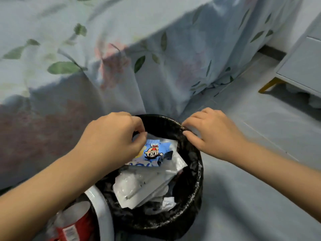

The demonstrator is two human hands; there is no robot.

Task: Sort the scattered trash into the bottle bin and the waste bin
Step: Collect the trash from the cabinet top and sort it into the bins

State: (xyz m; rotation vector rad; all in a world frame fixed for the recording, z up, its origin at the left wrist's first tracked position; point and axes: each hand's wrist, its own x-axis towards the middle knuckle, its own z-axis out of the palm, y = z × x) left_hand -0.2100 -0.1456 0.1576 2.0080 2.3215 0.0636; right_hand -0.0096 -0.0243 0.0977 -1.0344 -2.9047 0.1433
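A waste bin lined with a black bag (pixel 191 173) stands on the floor below me. Inside lie a blue cartoon wrapper (pixel 152 153) and crumpled white and silver packaging (pixel 145 185). My left hand (pixel 112 138) is over the bin's far left rim, fingers curled, pinching the top edge of the wrapper. My right hand (pixel 212 133) pinches the black liner at the far right rim. At the lower left a white bin (pixel 102 207) holds a red-labelled plastic bottle (pixel 73 221).
A bed with a pale blue floral sheet (pixel 121 58) hangs down to the floor just behind the bins. A pale cabinet with a yellow leg (pixel 271 85) stands at the right. Grey floor (pixel 260 197) lies to the right of the bins.
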